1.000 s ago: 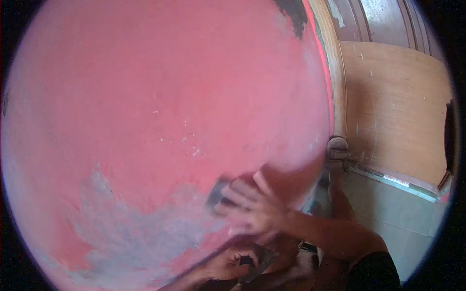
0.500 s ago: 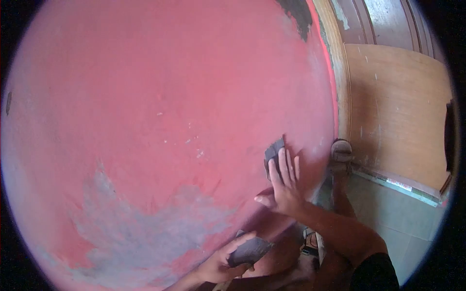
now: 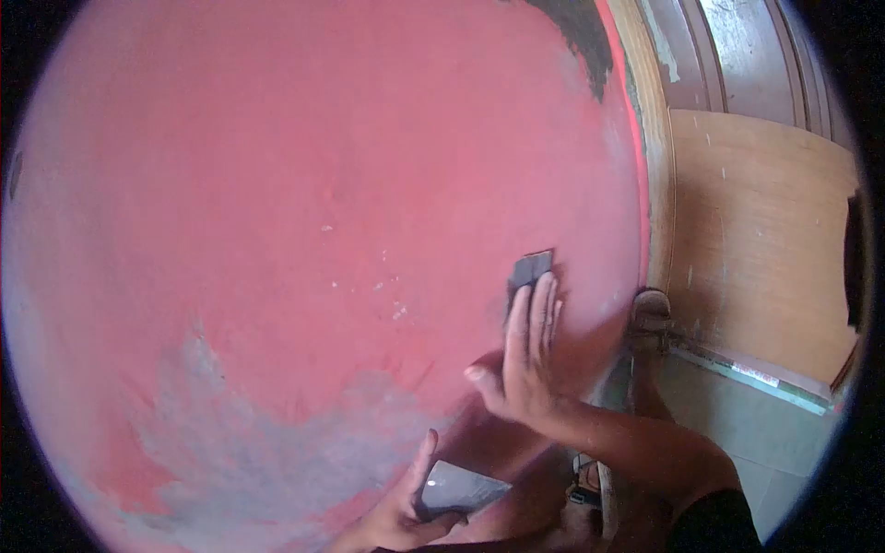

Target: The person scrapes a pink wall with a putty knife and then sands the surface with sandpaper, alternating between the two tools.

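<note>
My right hand (image 3: 527, 373) presses a folded piece of dark grey sandpaper (image 3: 531, 268) against the pink painted wall (image 3: 240, 175). Its fingers lie along the paper, pointing up, and the thumb sticks out to the left. The paper's upper end shows beyond the fingertips; the rest is covered. Lower down, my left hand (image 3: 398, 514) holds a flat grey scraper (image 3: 464, 488) with a smooth, slightly shiny face. The left thumb or finger points up beside it, and the scraper's handle is not clearly seen.
Grey patches (image 3: 277, 452) spread over the lower wall, and a dark bare patch (image 3: 583, 37) is at the top. A wooden frame (image 3: 656, 157) edges the wall at right, beside a wooden panel (image 3: 756, 240). My sandalled feet (image 3: 651, 309) stand below on the tiled floor.
My right hand and the sandpaper have shifted slightly on the wall, and the fingers are closer together. My left hand has moved down and tilted the scraper, which catches light. The view has shifted a little.
</note>
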Action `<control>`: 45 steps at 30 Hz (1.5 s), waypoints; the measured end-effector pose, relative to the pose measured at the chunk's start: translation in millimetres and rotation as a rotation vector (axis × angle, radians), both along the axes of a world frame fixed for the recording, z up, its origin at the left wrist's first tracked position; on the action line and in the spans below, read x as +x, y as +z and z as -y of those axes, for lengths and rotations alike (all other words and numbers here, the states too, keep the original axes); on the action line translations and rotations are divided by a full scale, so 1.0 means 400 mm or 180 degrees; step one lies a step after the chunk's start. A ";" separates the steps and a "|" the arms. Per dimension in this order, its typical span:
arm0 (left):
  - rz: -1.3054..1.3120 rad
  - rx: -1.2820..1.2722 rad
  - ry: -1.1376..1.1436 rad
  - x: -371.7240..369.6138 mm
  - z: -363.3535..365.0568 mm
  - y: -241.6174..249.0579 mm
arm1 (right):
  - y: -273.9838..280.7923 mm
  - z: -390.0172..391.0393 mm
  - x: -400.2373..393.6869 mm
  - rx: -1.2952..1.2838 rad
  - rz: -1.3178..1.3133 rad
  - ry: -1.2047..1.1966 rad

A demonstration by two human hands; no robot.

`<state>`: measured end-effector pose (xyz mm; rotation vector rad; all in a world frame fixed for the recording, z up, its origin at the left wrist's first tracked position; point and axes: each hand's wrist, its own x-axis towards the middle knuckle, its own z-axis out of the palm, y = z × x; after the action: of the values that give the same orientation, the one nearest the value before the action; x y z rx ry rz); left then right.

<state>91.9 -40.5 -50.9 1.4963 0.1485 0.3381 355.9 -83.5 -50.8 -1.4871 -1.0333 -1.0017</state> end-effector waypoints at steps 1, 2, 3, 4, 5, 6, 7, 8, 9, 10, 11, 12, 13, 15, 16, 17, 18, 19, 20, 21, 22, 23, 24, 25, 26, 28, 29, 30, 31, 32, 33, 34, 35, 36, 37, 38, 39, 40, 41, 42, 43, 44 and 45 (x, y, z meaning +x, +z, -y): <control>0.0078 0.0213 -0.0352 0.002 -0.058 -0.044 | -0.014 0.009 -0.011 -0.0409 0.0324 0.0065; 0.0165 0.0427 -0.0711 0.004 -0.088 -0.070 | -0.041 0.020 -0.027 -0.0816 0.0651 0.0130; 0.0144 0.0811 -0.0793 0.010 -0.088 -0.061 | -0.075 0.030 -0.047 -0.1220 0.0983 0.0204; 0.0115 0.1208 -0.0872 0.021 -0.089 -0.038 | -0.133 0.021 -0.026 -0.1199 0.1310 0.0114; -0.0007 0.1475 -0.0967 0.022 -0.096 -0.031 | -0.190 0.011 -0.004 -0.1160 0.1637 0.0015; -0.0118 0.1748 -0.1069 0.023 -0.103 -0.023 | -0.196 0.015 0.023 -0.1082 0.1486 0.0121; -0.0312 0.1868 -0.1181 0.018 -0.112 -0.030 | -0.197 0.025 0.044 -0.1014 0.1330 0.0239; -0.0488 0.1983 -0.1302 0.014 -0.115 -0.031 | -0.191 0.041 0.064 -0.0968 0.0678 0.0184; -0.0570 0.1967 -0.1289 0.011 -0.113 -0.027 | -0.183 0.040 0.057 -0.0694 0.0225 0.0256; -0.0630 0.1954 -0.1272 0.013 -0.109 -0.019 | -0.167 0.035 0.044 -0.0421 -0.0206 0.0316; -0.0669 0.1943 -0.1252 0.021 -0.102 -0.012 | -0.151 0.030 0.029 -0.0151 -0.0617 0.0367; -0.0334 0.2023 -0.1151 0.039 -0.093 0.000 | -0.146 0.016 -0.015 0.0112 -0.0679 0.0490; -0.0006 0.2098 -0.1056 0.060 -0.080 0.011 | -0.130 0.024 -0.055 -0.0321 -0.0313 0.0510; 0.0200 0.1996 -0.0973 0.070 -0.059 0.013 | -0.103 0.056 -0.118 -0.1160 0.0378 0.0552; 0.0092 0.1839 -0.0985 0.067 -0.052 0.014 | -0.128 0.042 -0.106 -0.1065 0.1159 0.0658; -0.0022 0.1688 -0.0992 0.063 -0.050 0.015 | -0.139 0.031 -0.072 -0.0988 0.1254 0.0488; -0.0239 0.1795 -0.1112 0.050 -0.062 0.005 | -0.139 0.024 -0.021 -0.0907 0.1357 0.0328; -0.0445 0.1894 -0.1215 0.035 -0.088 -0.015 | -0.151 0.030 0.014 -0.1034 0.0873 0.0190; -0.0640 0.1985 -0.1301 0.024 -0.101 -0.025 | -0.163 0.037 0.049 -0.1164 0.0396 0.0029; -0.0682 0.1968 -0.1227 0.020 -0.100 -0.020 | -0.164 0.024 0.050 -0.0718 -0.0043 0.0106; -0.0713 0.1944 -0.1161 0.019 -0.094 -0.014 | -0.165 0.016 0.047 -0.0281 -0.0477 0.0175; -0.0732 0.1924 -0.1114 0.025 -0.089 -0.008 | -0.163 0.013 0.042 0.0160 -0.0904 0.0223; -0.0360 0.2013 -0.1043 0.042 -0.081 0.000 | -0.144 0.028 -0.007 -0.0071 -0.0727 0.0158; 0.0004 0.2097 -0.0979 0.062 -0.069 0.006 | -0.115 0.047 -0.047 -0.0512 -0.0396 0.0353; 0.0351 0.2175 -0.0924 0.078 -0.058 0.009 | -0.089 0.066 -0.084 -0.0947 -0.0087 0.0542; 0.0236 0.1926 -0.0966 0.087 -0.042 0.006 | -0.114 0.074 -0.097 -0.1521 0.0662 0.1057; 0.0169 0.1803 -0.0968 0.081 -0.039 0.004 | -0.129 0.066 -0.057 -0.1329 0.0798 0.0702; -0.0101 0.1935 -0.1115 0.065 -0.052 -0.005 | -0.137 0.061 0.004 -0.1139 0.0946 0.0359; -0.0356 0.2062 -0.1240 0.047 -0.077 -0.020 | -0.148 0.061 0.052 -0.0950 0.1115 0.0026; -0.0493 0.2111 -0.1278 0.036 -0.083 -0.025 | -0.166 0.069 0.073 -0.1040 0.0006 -0.0054; -0.0630 0.2164 -0.1317 0.026 -0.090 -0.031 | -0.170 0.057 0.065 -0.0706 -0.0281 0.0061; -0.0650 0.2147 -0.1301 0.025 -0.088 -0.032 | -0.175 0.046 0.049 -0.0372 -0.0571 0.0163; -0.0662 0.2137 -0.1303 0.030 -0.088 -0.032 | -0.180 0.035 0.032 -0.0033 -0.0858 0.0248; -0.0409 0.2172 -0.1225 0.042 -0.082 -0.027 | -0.152 0.055 -0.024 -0.0250 -0.0621 0.0332; -0.0166 0.2199 -0.1159 0.058 -0.070 -0.016 | -0.141 0.060 -0.063 -0.0586 -0.0213 0.0535; 0.0065 0.2219 -0.1105 0.070 -0.062 -0.013 | -0.136 0.062 -0.095 -0.0921 0.0179 0.0729; 0.0082 0.2217 -0.1155 0.080 -0.058 -0.017 | -0.131 0.071 -0.111 -0.1247 0.0560 0.0928; 0.0095 0.2218 -0.1199 0.085 -0.059 -0.020 | -0.117 0.085 -0.105 -0.1475 0.0651 0.1257; -0.0019 0.2164 -0.1236 0.080 -0.063 -0.025 | -0.130 0.081 -0.067 -0.1420 0.0630 0.0883; -0.0133 0.2110 -0.1271 0.073 -0.066 -0.030 | -0.159 0.070 -0.003 -0.1368 0.0629 0.0523; -0.0353 0.2003 -0.1291 0.054 -0.070 -0.043 | -0.173 0.068 0.045 -0.1312 0.0653 0.0174; -0.0570 0.1890 -0.1302 0.038 -0.074 -0.050 | -0.171 0.074 0.065 -0.1035 0.0002 0.0162; -0.0612 0.1848 -0.1241 0.031 -0.073 -0.050 | -0.169 0.064 0.050 -0.0782 -0.0212 0.0293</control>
<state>104.2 -11.5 -70.8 2.0862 -0.1019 -0.0929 375.7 -109.1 -118.2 -1.6434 -1.1983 -0.7760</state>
